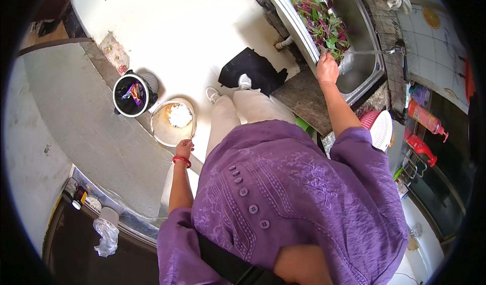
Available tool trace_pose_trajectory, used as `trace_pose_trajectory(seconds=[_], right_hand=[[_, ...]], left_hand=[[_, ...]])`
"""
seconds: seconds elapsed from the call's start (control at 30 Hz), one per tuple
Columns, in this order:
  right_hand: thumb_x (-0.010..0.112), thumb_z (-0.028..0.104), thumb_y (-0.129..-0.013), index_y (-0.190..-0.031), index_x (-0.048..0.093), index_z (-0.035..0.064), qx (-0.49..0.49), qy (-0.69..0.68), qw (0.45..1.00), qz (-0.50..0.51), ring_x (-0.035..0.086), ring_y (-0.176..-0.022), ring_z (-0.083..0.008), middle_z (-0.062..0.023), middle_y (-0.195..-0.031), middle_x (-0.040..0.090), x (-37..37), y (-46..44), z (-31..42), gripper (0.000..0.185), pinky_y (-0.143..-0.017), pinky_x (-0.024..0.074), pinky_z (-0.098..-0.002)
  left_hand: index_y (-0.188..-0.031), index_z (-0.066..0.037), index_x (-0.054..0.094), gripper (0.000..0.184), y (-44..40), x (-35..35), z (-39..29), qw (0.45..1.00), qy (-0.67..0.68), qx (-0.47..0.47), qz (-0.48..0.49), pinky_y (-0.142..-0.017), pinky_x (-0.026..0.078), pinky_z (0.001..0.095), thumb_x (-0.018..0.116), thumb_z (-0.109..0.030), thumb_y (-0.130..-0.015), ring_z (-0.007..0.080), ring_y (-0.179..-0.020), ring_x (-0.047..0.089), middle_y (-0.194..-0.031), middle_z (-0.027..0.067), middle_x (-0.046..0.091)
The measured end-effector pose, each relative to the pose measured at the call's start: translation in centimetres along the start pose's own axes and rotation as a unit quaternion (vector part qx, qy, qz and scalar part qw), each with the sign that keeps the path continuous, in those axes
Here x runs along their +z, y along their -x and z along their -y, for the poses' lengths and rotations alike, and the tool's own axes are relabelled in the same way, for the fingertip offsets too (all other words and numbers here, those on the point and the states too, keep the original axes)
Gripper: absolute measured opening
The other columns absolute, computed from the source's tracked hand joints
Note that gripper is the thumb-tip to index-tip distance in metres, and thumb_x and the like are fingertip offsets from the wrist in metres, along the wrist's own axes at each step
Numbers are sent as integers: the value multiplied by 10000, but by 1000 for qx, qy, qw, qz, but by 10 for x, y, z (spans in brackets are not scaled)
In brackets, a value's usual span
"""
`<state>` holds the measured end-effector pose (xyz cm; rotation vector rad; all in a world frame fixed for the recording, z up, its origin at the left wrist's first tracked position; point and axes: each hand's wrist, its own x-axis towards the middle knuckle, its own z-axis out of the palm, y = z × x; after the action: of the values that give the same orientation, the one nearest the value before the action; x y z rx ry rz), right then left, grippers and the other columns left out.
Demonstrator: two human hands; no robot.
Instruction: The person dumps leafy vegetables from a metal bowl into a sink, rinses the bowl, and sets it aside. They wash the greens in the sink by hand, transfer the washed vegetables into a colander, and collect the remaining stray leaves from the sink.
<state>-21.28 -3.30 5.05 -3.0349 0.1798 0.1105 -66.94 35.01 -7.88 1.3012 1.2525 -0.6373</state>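
My left hand (pixel 185 149), with a red bangle at the wrist, is closed at the rim of a cream bucket (pixel 161 129), on what looks like its thin handle. White, foamy-looking contents lie inside the bucket. My right hand (pixel 328 68) reaches over the near side of a steel sink (pixel 362 80). Its fingers are bent down onto a heap of leafy greens (pixel 324 24) with reddish-purple stems; the fingertips are partly hidden among them. A stream of water runs from the tap (pixel 397 50) into the sink beside the greens.
A bin (pixel 117 108) lined with a black bag, with a purple wrapper inside, stands left of the bucket. Black cloth (pixel 253 70) lies on the floor by my feet. Right of me are a pink and white basket (pixel 379 128) and an orange pump bottle (pixel 425 117). A grey counter (pixel 76 108) curves along the left.
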Motion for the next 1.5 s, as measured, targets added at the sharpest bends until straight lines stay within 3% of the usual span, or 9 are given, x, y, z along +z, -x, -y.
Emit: trace_pose_trajectory(seconds=[0.1, 0.3, 0.53, 0.77, 1.0, 1.2, 1.27, 1.4, 1.5], right_hand=[[346, 278, -876, -900, 581, 33, 9, -4, 1000, 0, 561, -886, -389, -207, -956, 597, -2, 1, 3, 340, -786, 431, -466], [355, 297, -870, -908, 584, 48, 11, -17, 1000, -11, 566, -881, -391, -214, -945, 600, -1, 0, 2, 340, -782, 438, -469], [354, 309, -886, -899, 562, 38, 28, -8, 999, 17, 560, -884, -391, -215, -937, 595, -5, 1, 3, 342, -778, 431, -465], [350, 316, -887, -912, 570, 45, 22, -16, 999, 18, 558, -888, -392, -208, -947, 596, -7, 4, 3, 350, -781, 430, -466], [384, 298, -873, -872, 579, 37, 30, -17, 999, 9, 575, -866, -374, -208, -909, 604, -12, 3, 7, 326, -776, 449, -456], [353, 316, -884, -866, 587, 39, 41, -31, 999, -9, 568, -898, -374, -207, -934, 604, -3, 2, 2, 362, -797, 441, -455], [353, 311, -884, -882, 589, 47, 51, -18, 998, 13, 563, -902, -375, -202, -948, 602, -13, 5, 10, 355, -796, 437, -453], [359, 307, -880, -894, 585, 49, 36, -29, 999, 1, 558, -885, -391, -211, -944, 596, -14, 6, 9, 343, -777, 431, -470], [358, 307, -879, -893, 583, 46, 41, -34, 999, -1, 558, -881, -392, -212, -943, 596, -17, 6, 13, 345, -773, 431, -475]], left_hand=[[-939, 14, 573, 172, 10, -2, -18, 999, 13, -26, -19, -551, 478, 244, 559, -120, -831, 133, -632, 585, -769, 68, 617], [-941, -7, 580, 172, 17, -16, -11, 999, 1, -7, -41, -503, 442, 236, 563, -136, -828, 132, -587, 579, -742, 65, 615], [-941, -7, 577, 170, 17, -12, -16, 998, -32, -51, -23, -484, 428, 236, 568, -129, -824, 132, -572, 577, -721, 59, 612], [-931, -8, 589, 178, 18, 7, -41, 1000, 2, 1, -16, -527, 442, 235, 563, -153, -831, 127, -599, 584, -756, 59, 624], [-981, -44, 581, 223, -1, 0, -33, 995, -89, -18, 31, -527, 439, 246, 555, -212, -836, 125, -600, 579, -782, 48, 630], [-953, 39, 585, 208, -12, -10, -73, 999, -47, -2, -13, -576, 499, 263, 554, -114, -816, 159, -667, 604, -802, 103, 628], [-984, -47, 578, 214, -23, -9, -78, 998, -49, 29, -10, -530, 447, 262, 547, -201, -839, 146, -667, 611, -807, 67, 640], [-960, -49, 587, 204, -32, 2, -94, 998, -31, 48, 8, -526, 445, 258, 556, -194, -820, 138, -640, 605, -795, 62, 642], [-930, -44, 604, 215, -36, 11, -103, 992, -118, 46, 9, -529, 444, 255, 577, -212, -799, 133, -633, 604, -780, 46, 641]])
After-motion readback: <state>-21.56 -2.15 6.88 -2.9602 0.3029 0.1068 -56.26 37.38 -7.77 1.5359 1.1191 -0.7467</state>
